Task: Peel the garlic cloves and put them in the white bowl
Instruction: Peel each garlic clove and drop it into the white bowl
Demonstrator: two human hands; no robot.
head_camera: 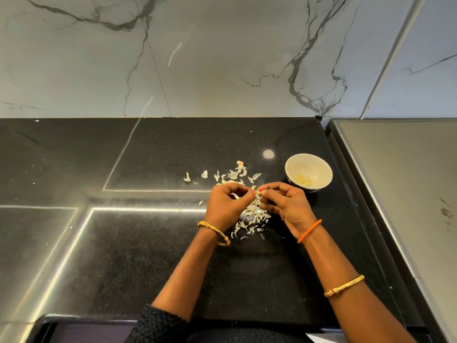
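A small garlic clove (258,192) is held in the air just above a black countertop (148,256), pinched between the fingertips of both hands where they meet. The left hand (228,204) curls in from the left, its thumb and forefinger pressed together on the clove's left side, with the other fingers folded loosely into the palm. The right hand (284,204) mirrors it from the right, its thumb and forefinger closed on the clove's other end and the remaining fingers bent beneath. The clove is too small to tell how much skin remains on it.

Directly below and between the hands lies a scatter of pale, papery garlic skins (252,219). More loose skins (235,173) are spread on the counter just beyond the hands.

A white bowl (321,179) stands on the counter near the right hand, to its far right, not touching it. A few pale peeled cloves (304,180) rest at its bottom.

The left wrist wears a gold bangle (214,232). The right wrist wears an orange thread band (309,230), and a second gold bangle (344,285) sits further up that forearm. A dark knitted sleeve (158,325) shows at the bottom edge.

Behind the counter rises a grey marble wall (210,58) with dark veins. A grey flat surface (400,181) adjoins the counter on the right.
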